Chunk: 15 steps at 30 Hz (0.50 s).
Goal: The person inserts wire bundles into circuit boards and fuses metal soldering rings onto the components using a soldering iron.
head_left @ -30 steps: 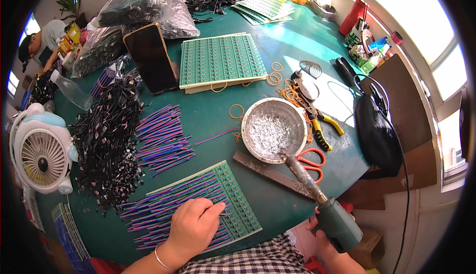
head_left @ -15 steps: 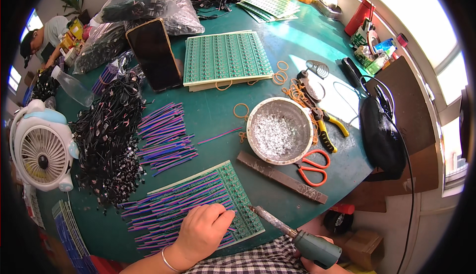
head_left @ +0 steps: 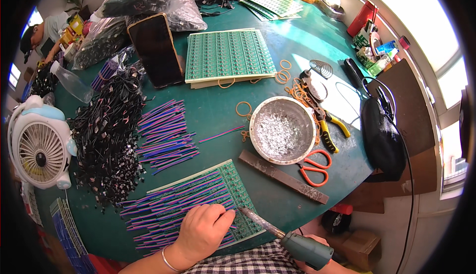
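My left hand (head_left: pixel 206 229), a bracelet on its wrist, is closed in a pinch over a green circuit board (head_left: pixel 246 213). Rows of blue and pink wires (head_left: pixel 173 202) lie across the board, and a wire pokes out by my fingertips; the exact grip is hidden under the fingers. My right hand (head_left: pixel 310 261) is wrapped round the green handle of a soldering iron (head_left: pixel 305 249). The iron's tip touches or hovers just over the board, close to my left fingers.
Beyond the board are a round bowl of silvery flakes (head_left: pixel 282 130), a brown metal bar (head_left: pixel 282 176), orange-handled scissors (head_left: pixel 316 167) and yellow-handled pliers (head_left: pixel 331 130). Loose wires (head_left: pixel 168 135), black cables (head_left: pixel 109 140), a fan (head_left: pixel 40 147), a phone (head_left: pixel 156 51) and stacked circuit boards (head_left: pixel 228 56) stand around. Someone works far left.
The soldering iron in my right hand has moved left, its tip coming from beside the board's right edge to over the board. My left hand has stayed in place.
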Available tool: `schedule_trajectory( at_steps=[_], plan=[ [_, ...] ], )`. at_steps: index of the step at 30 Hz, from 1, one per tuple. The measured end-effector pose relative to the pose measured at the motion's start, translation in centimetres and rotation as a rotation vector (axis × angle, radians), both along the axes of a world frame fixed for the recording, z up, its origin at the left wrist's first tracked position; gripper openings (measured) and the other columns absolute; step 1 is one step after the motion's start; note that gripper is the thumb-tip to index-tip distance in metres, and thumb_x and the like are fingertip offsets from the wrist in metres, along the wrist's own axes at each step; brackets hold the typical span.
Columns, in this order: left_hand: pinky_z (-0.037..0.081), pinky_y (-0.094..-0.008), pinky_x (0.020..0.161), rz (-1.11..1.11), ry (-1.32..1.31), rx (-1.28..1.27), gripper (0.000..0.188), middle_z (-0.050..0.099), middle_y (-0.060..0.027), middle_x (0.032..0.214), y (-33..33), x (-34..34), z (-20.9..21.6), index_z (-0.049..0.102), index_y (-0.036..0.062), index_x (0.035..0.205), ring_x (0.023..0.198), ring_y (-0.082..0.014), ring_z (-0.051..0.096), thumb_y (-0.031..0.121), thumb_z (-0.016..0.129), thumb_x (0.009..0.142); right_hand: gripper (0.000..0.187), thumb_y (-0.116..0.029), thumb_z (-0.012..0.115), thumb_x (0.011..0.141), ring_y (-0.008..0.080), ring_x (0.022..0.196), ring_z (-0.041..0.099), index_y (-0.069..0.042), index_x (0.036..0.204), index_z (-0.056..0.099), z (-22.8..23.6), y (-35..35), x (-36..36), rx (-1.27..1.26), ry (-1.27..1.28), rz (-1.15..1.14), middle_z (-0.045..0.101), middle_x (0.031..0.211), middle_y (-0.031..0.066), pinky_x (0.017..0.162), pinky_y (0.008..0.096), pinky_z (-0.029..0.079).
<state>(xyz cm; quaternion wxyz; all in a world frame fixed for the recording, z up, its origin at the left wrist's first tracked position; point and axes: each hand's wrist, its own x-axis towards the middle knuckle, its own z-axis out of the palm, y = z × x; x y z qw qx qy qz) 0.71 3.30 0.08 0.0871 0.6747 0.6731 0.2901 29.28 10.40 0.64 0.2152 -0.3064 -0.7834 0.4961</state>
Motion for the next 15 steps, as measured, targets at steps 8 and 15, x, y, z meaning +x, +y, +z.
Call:
schedule_trajectory(
  at_steps=[8,15],
  plan=[
    [0.047,-0.0371,0.064,-0.006,-0.027,0.003,0.029,0.054,-0.0073,0.085,0.2,0.0,0.1,0.066,0.0054,0.092,0.072,-0.0258,0.056,0.0,0.069,0.064,0.033,-0.01,0.064,0.084,0.0308,0.095,0.063,0.006,0.112,0.06,0.2,0.1,0.2,-0.026,0.015,0.028,0.064,0.107,0.0199,0.084,0.0369,0.05],
    [0.046,-0.0358,0.063,-0.007,0.003,0.002,0.023,0.053,-0.0063,0.084,0.1,0.0,0.0,0.066,0.0058,0.093,0.071,-0.024,0.055,0.005,0.066,0.07,0.035,-0.014,0.067,0.084,0.0304,0.097,0.063,0.006,0.112,0.06,0.3,-0.2,0.1,0.058,-0.079,0.031,0.064,0.108,0.0201,0.086,0.0377,0.049]
  ],
)
